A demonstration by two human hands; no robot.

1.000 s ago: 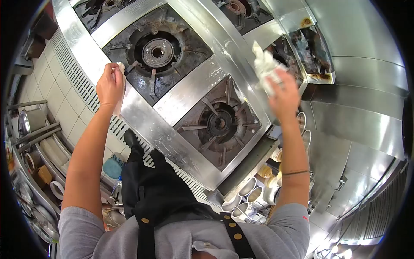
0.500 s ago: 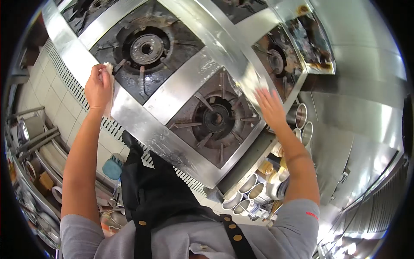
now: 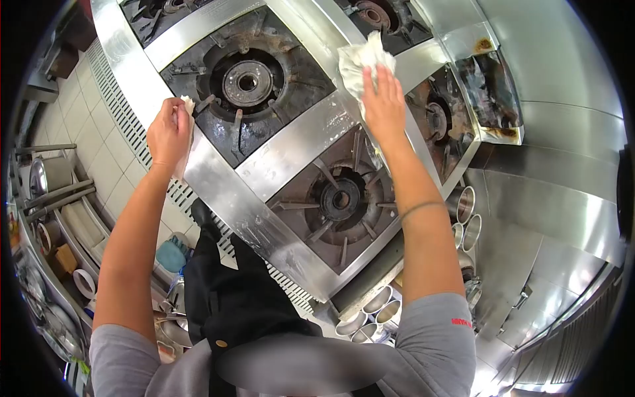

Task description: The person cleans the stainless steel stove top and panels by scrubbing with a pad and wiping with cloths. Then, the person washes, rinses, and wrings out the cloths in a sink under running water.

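My left hand (image 3: 169, 135) is closed on a white cloth (image 3: 188, 106) at the front steel edge of the stove (image 3: 291, 145). Only bits of that cloth show past the fingers and below the wrist. Farther out, my right hand (image 3: 383, 106) lies with its fingers stretched flat over a second white cloth (image 3: 354, 63), which is crumpled against the raised steel strip behind the burners. Between my arms are two burners, the near burner (image 3: 340, 198) and the farther burner (image 3: 247, 85), each with prongs around it. Wet streaks shine on the steel between them.
Dark back burners (image 3: 436, 120) lie past the strip, beside a stained metal box (image 3: 489, 89). Several metal containers (image 3: 377, 301) stand below the stove's right end. A floor grate (image 3: 119, 92) runs along the front, and a shelf with pans (image 3: 49, 175) is at left.
My right hand has moved up and left along the steel strip, and the cloth under it now shows plainly. The left hand keeps its grip at the front edge. The view has shifted slightly.
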